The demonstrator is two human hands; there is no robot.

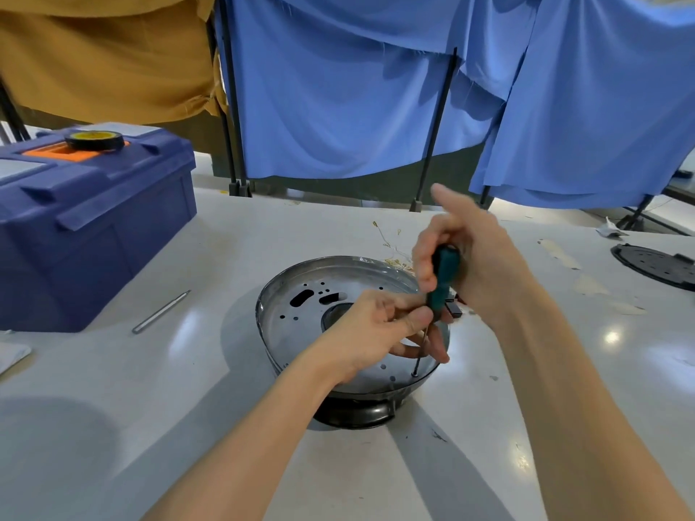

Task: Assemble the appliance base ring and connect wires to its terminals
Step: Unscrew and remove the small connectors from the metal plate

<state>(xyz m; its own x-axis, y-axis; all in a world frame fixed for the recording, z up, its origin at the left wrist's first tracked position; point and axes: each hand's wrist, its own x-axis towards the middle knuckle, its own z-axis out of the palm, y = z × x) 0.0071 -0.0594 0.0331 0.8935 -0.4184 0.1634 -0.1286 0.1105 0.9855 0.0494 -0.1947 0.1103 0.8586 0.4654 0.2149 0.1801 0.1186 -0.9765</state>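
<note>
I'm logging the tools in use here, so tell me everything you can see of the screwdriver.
The screwdriver has a dark teal handle, plastic by its look, and a thin metal shaft. It stands nearly upright, the handle leaning slightly to the right. The right hand grips the handle, and the left hand pinches it where handle meets shaft. The tip rests at a small hole near the front rim of the shiny metal base ring. Whether a screw sits under it cannot be told.
</note>
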